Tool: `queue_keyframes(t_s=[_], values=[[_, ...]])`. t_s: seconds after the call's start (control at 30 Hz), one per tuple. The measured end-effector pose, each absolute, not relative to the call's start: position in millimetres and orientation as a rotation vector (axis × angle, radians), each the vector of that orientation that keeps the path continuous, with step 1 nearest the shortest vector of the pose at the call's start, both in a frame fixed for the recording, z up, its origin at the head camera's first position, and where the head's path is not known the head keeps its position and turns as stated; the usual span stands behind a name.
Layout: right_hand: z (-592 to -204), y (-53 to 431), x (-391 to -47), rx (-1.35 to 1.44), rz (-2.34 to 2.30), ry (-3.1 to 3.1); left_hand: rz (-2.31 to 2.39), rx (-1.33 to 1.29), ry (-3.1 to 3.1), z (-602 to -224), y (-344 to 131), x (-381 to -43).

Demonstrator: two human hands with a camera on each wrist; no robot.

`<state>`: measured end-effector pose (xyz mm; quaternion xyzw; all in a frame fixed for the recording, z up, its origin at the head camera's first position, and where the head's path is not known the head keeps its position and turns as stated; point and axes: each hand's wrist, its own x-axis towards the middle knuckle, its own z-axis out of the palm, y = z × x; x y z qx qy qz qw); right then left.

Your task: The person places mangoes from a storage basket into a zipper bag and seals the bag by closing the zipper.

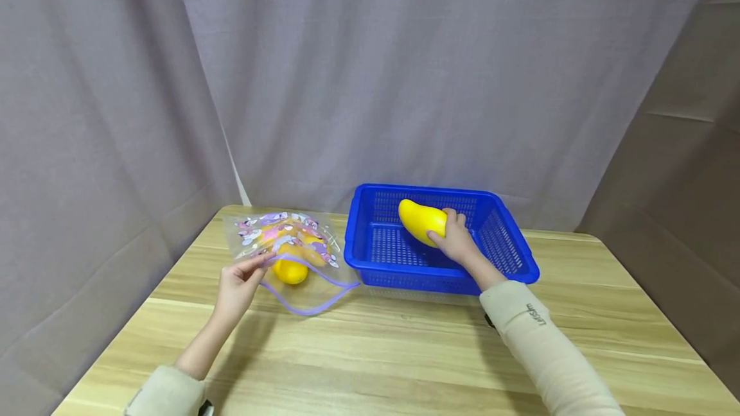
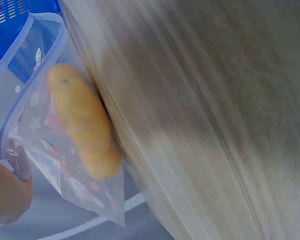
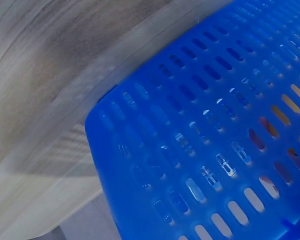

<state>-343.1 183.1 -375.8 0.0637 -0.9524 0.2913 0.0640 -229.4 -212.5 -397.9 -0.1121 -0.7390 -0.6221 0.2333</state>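
Note:
My left hand (image 1: 238, 282) pinches the purple zip edge of a clear, printed zip bag (image 1: 237, 216), whose mouth gapes toward the front. Several yellow mangoes (image 1: 290, 271) lie inside the bag, partly hidden by its cartoon pattern. In the left wrist view, mangoes (image 2: 80, 112) show through the plastic, with the left hand (image 2: 10, 192) at the bag's edge. A large yellow mango (image 1: 417, 218) is gripped by my right hand (image 1: 457, 241) over the blue basket (image 1: 428, 189). The right wrist view has only the basket's slotted side (image 3: 140, 130), not the hand.
The bag lies just left of the basket, close to its wall. Both rest on a wooden table (image 1: 370, 345). A grey curtain (image 1: 370, 82) hangs behind the table and continues along its left and right sides.

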Motion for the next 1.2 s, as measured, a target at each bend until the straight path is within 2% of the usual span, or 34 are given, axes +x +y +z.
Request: queue_keyframes(t_s=[0.27, 0.53, 0.97, 1.2], values=[[-375.7, 187.7, -340.4, 0.239, 0.846, -2.925, -1.637, -0.229, -2.118, -398.3, -211.8, -227.7], [-371.5, 186.0, -337.8, 0.282, 0.861, -2.896, -1.681, -0.336, -1.976, -401.4, -213.2, -231.4], [-364.7, 183.7, -329.9, 0.366, 0.861, -2.805, -1.696, -0.093, -2.004, -396.5, -211.8, -227.7], [-358.8, 184.3, -327.6, 0.331, 0.937, -2.775, -1.775, -0.088, -1.958, -397.6, -212.3, -227.6]])
